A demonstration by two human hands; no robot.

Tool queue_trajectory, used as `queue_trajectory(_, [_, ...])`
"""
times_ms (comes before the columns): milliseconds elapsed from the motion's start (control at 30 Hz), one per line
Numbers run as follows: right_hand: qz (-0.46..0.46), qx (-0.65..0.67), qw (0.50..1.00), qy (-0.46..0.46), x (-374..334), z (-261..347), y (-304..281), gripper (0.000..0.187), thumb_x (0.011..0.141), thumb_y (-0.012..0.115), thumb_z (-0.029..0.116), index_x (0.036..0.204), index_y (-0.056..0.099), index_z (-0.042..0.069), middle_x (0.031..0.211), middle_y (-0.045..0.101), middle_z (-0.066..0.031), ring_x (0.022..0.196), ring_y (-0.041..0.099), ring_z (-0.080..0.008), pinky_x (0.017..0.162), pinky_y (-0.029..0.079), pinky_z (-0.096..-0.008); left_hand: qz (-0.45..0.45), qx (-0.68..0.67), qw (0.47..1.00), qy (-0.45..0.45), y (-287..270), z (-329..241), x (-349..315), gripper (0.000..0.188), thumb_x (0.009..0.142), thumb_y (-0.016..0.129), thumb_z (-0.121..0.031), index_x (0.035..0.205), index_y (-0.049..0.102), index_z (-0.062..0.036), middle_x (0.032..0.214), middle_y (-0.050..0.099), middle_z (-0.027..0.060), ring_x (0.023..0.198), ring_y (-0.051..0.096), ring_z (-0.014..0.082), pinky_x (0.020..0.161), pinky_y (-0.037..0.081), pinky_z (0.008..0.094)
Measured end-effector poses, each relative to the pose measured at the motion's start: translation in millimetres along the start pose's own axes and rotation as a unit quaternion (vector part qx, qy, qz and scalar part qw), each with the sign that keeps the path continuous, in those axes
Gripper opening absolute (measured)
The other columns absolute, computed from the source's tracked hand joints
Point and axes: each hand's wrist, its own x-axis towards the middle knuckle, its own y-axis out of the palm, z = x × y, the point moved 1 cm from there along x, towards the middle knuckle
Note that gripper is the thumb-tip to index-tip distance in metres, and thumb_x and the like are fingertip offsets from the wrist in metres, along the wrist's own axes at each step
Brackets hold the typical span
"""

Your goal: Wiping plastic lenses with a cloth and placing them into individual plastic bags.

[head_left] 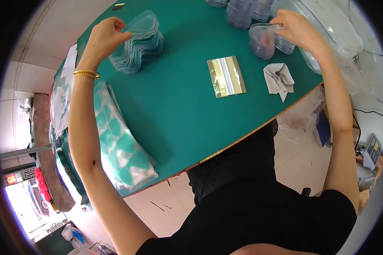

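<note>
Green felt-like covering spreads over the table (174, 110), which has a pale wooden edge and stands on a light tiled floor. Near the table's middle lies a gold foil sheet (226, 76) with a silvery stripe, the landmark for the rest. Just right of the foil rests a crumpled grey cloth (279, 79) with a zigzag edge. Left of the foil and farther back, the left hand (104, 37), a gold bangle (87, 74) at its wrist, has its fingers curled around the top piece of a wavy stack of clear plastic pieces (140, 42). Right of the foil and farther back, the right hand (294, 26) pinches the rim of a smaller clear stack (261, 40) with narrowed fingers. More clear stacks (241, 10) stand behind the foil at the table's far edge. Well left of the foil, flat plastic sheets (119, 144) with green shapes overhang the table's near left edge.
</note>
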Motion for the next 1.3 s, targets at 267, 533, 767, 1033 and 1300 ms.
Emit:
queue_trajectory(267, [0.074,0.198,0.953,-0.218,-42,189,49,0.009,0.077,0.065,0.011,0.080,0.061,0.004,0.088,0.057,-0.0106,0.084,0.061,-0.0308,0.073,0.051,-0.0427,-0.117,-0.135,0.983,0.042,12,-79,-102,0.028,0.086,0.069,-0.009,0.113,0.068,-0.0045,0.103,0.066,0.0094,0.090,0.064,0.0202,0.081,0.052,0.0311])
queue_trajectory(533, [-0.151,0.237,0.956,0.088,-66,146,64,0.014,0.094,0.065,0.017,0.103,0.071,0.009,0.095,0.067,-0.0053,0.082,0.064,-0.0183,0.074,0.050,-0.0293,-0.008,-0.250,0.953,-0.172,25,-120,-246,0.029,0.081,0.069,0.006,0.110,0.067,0.0017,0.094,0.067,0.0102,0.079,0.063,0.0164,0.074,0.052,0.0279])
queue_trajectory(767, [-0.083,0.088,0.980,0.159,-105,87,85,0.028,0.095,0.064,0.021,0.122,0.067,0.014,0.112,0.063,-0.0082,0.094,0.062,-0.0205,0.084,0.049,-0.0276,0.033,-0.150,0.967,-0.201,59,-150,-285,0.075,0.065,0.090,-0.022,0.128,0.056,-0.0009,0.116,0.048,0.0135,0.104,0.048,0.0325,0.090,0.044,0.0411])
queue_trajectory(1033, [-0.018,0.356,0.901,-0.247,-72,237,100,0.037,0.069,0.073,-0.005,0.103,0.069,0.009,0.104,0.063,-0.0063,0.091,0.065,-0.0224,0.074,0.054,-0.0291,-0.018,-0.165,0.964,-0.207,74,-145,-286,0.066,0.061,0.090,-0.022,0.118,0.063,-0.0029,0.110,0.051,0.0107,0.099,0.048,0.0315,0.089,0.043,0.0418])
queue_trajectory(1300, [-0.068,0.293,0.900,-0.315,-40,242,126,0.026,0.065,0.075,-0.003,0.089,0.065,0.003,0.091,0.059,-0.0072,0.079,0.060,-0.0231,0.065,0.050,-0.0325,-0.022,-0.191,0.951,-0.241,76,-141,-290,0.066,0.057,0.092,-0.022,0.114,0.066,-0.0021,0.107,0.051,0.0083,0.100,0.049,0.0294,0.092,0.042,0.0396])
